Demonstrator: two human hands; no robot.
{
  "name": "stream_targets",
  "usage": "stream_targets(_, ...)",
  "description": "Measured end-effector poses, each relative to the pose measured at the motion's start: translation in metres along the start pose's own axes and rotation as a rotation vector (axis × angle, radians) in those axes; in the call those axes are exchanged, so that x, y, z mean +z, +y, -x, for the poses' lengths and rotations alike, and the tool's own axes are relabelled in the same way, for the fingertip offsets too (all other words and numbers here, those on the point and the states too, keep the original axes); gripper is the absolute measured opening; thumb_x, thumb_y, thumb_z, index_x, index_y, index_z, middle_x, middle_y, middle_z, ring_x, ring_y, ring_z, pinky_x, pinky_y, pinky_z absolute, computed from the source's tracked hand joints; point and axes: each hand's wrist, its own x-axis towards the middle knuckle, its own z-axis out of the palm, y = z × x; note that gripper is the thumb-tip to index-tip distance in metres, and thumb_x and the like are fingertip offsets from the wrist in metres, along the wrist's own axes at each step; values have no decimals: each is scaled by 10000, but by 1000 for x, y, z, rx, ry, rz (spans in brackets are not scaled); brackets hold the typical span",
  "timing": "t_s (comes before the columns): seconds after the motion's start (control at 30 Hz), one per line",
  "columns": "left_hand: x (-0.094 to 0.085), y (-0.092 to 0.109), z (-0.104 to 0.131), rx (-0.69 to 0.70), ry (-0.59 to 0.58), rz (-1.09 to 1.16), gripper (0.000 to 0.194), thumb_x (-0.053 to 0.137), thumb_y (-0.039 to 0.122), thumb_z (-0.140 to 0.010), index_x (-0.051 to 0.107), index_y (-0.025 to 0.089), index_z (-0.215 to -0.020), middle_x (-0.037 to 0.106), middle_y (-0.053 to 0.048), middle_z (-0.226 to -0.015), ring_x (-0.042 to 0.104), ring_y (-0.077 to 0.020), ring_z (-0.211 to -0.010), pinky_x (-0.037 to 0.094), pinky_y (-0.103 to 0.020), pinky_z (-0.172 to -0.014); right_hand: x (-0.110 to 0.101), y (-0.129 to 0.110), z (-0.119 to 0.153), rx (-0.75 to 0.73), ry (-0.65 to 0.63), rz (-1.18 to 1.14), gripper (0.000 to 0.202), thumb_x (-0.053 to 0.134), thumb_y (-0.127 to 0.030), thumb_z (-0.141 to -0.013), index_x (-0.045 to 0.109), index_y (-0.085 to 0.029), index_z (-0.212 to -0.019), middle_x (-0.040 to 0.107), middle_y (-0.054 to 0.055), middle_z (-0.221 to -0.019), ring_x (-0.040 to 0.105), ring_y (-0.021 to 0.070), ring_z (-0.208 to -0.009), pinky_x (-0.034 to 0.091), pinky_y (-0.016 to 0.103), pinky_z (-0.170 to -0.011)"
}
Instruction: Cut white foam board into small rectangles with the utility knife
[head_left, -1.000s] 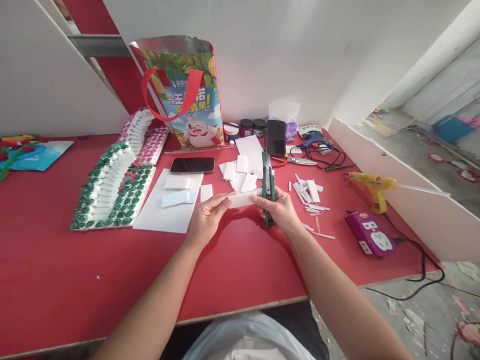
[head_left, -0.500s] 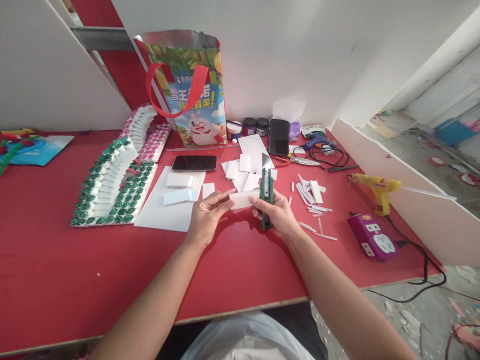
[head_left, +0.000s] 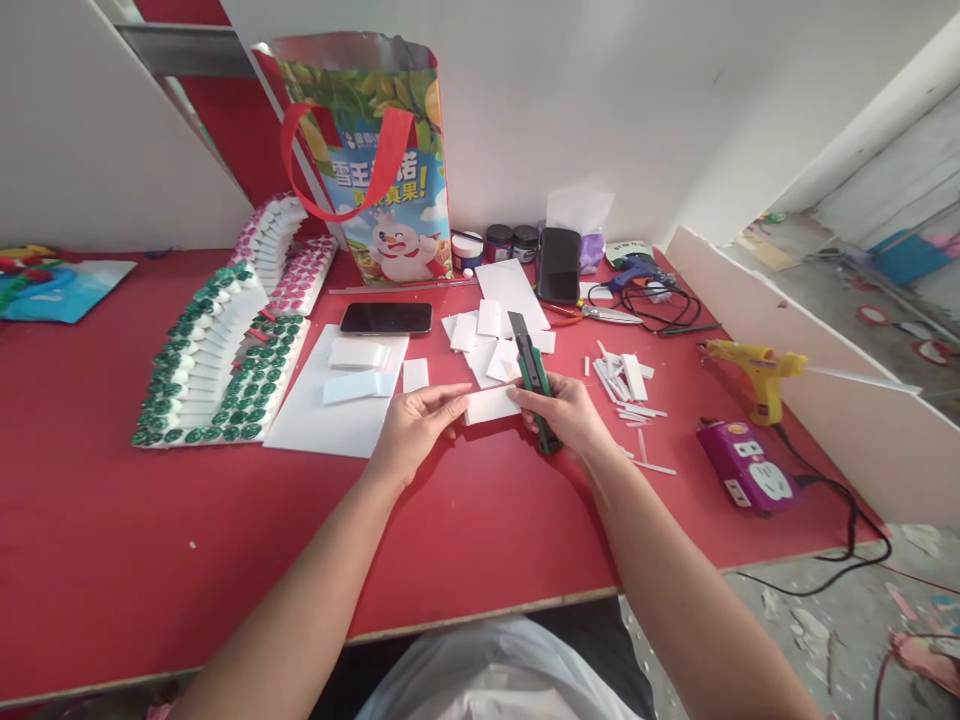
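Note:
Between my hands is a small white rectangular piece (head_left: 491, 405), like foam board or card. My left hand (head_left: 420, 425) pinches its left end between thumb and fingers. The thumb of my right hand (head_left: 566, 412) presses on the piece's right end, while the same hand grips a green and black utility knife (head_left: 534, 375). The knife's blade is out and points up and away from me. Just beyond lie several loose white pieces (head_left: 491, 345) in an overlapping heap. Thin white strips (head_left: 619, 385) are scattered right of my right hand.
A white board (head_left: 300, 420) with small pieces and a phone (head_left: 386, 318) lie to the left. Behind stand a printed bag (head_left: 390, 180) and another phone (head_left: 559, 265). Scissors (head_left: 611, 314), a yellow glue gun (head_left: 757, 370) and a purple power socket box (head_left: 746, 468) are on the right.
The knife has tilted to the left at its blade end. The white piece has turned so its broad face shows more. Both hands keep their hold.

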Motion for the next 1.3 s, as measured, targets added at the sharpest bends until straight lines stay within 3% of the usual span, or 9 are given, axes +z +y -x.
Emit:
stream_targets(0.1,-6,-2,0,168,-21,-217,410,763,438,-795,758,204,-1132,730,-55,-958,630,-165,-781,527,-303,-720,-3,-4,2,24,37,145,327,826,-392,-622,617,-176,-748,518,-62,-479,440,88,-402,352,239,-417)
stream_targets(0.2,-7,-5,1,314,-149,-406,434,816,369,-764,731,241,-1170,684,-53,-1084,624,-178,-863,532,-319,-781,-4,-7,5,35,62,326,247,755,-358,-675,573,-192,-688,519,-55,-470,455,99,-394,334,242,-412)
stream_targets(0.37,3,-13,1,418,-222,-497,320,739,209,-841,711,224,-1159,652,-62,-1104,636,-191,-948,537,-339,-872,-6,-6,8,40,99,582,239,694,-392,-733,548,-210,-681,537,-44,-507,483,127,-441,349,261,-450)
stream_targets(0.5,6,-16,-2,432,-213,-517,254,717,174,-853,722,214,-1103,641,-54,-1053,637,-192,-938,543,-326,-852,-13,-6,9,-189,151,807,223,722,-377,-735,597,-199,-685,630,11,-723,560,161,-617,397,281,-562)
stream_targets(0.6,6,-15,-1,432,-208,-541,251,717,181,-858,712,221,-1105,635,-46,-1032,635,-189,-908,547,-321,-822,-18,-8,9,-338,-70,752,203,753,-343,-749,722,-199,-889,688,60,-1073,652,204,-848,477,306,-739)
stream_targets(0.7,5,-13,0,415,-209,-554,285,710,176,-867,684,226,-1146,639,-48,-1047,632,-188,-888,550,-333,-823,-20,-9,7,-317,-217,698,332,777,-298,-742,747,-216,-1063,688,69,-1179,672,241,-977,495,326,-840)
stream_targets(0.83,-1,-11,0,404,-227,-560,344,733,192,-859,652,224,-1192,635,-65,-1124,627,-216,-999,542,-359,-889,-20,-10,5,-273,-242,662,289,725,-297,-806,761,-211,-1080,706,69,-1150,681,251,-972,510,341,-848)
stream_targets(0.93,-8,-10,-3,408,-219,-584,262,699,204,-885,684,236,-1145,623,-61,-1135,618,-223,-1053,525,-369,-922,-21,-10,3,-279,-263,693,300,726,-303,-809,765,-214,-1092,704,68,-1162,682,254,-964,514,340,-839)
stream_targets(1.3,-5,-15,-10,461,-157,-545,125,614,181,-923,731,218,-947,620,-50,-979,620,-205,-950,520,-351,-866,-21,-12,3,-286,-284,739,316,733,-335,-803,755,-215,-1095,691,82,-1190,680,265,-986,515,355,-854)
